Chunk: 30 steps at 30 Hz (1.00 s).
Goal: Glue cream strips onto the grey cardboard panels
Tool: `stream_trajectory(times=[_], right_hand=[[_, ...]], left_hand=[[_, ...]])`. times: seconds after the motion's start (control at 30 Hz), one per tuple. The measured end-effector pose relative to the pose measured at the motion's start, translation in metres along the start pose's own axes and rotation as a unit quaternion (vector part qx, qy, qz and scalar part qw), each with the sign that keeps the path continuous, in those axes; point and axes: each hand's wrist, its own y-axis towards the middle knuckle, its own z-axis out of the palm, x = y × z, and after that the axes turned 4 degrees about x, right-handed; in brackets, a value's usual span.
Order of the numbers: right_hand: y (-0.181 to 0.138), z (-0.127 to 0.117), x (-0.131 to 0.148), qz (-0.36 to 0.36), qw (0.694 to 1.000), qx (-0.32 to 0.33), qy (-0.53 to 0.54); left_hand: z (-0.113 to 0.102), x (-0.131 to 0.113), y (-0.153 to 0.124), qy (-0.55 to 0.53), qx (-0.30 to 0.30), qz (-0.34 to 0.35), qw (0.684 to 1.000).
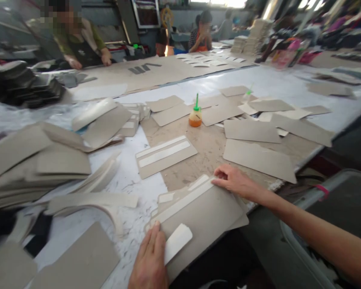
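A grey cardboard panel (204,212) with a long white strip (183,202) along its upper edge lies at the table's near edge. My left hand (150,261) rests flat on the panel's near corner, fingers stretched out, beside a short white strip piece (177,241) that curls up from the panel. My right hand (234,180) presses its curled fingertips on the far end of the long white strip. Whether the fingers pinch the strip is hard to make out.
Another grey panel with two white strips (165,155) lies just beyond. An orange glue bottle with a green nozzle (195,116) stands mid-table. Loose grey panels (258,158) lie right, a heap of panels (48,160) left. Two people (78,36) work at the far side.
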Motion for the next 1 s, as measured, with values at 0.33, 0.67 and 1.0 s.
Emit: stream_trajectory(times=[0.33, 0.67, 1.0], right_hand=[[0.006, 0.005, 0.001, -0.001, 0.999, -0.005, -0.034], [-0.007, -0.005, 0.009, -0.079, 0.989, -0.025, 0.125], [-0.004, -0.004, 0.036, -0.053, 0.98, -0.028, 0.191]], left_hand=[[-0.019, -0.01, 0.004, -0.239, -0.005, -0.18, 0.954], [-0.039, 0.012, 0.015, -0.644, -0.05, -0.537, 0.543], [-0.041, 0.014, 0.015, -0.675, -0.028, -0.486, 0.554]])
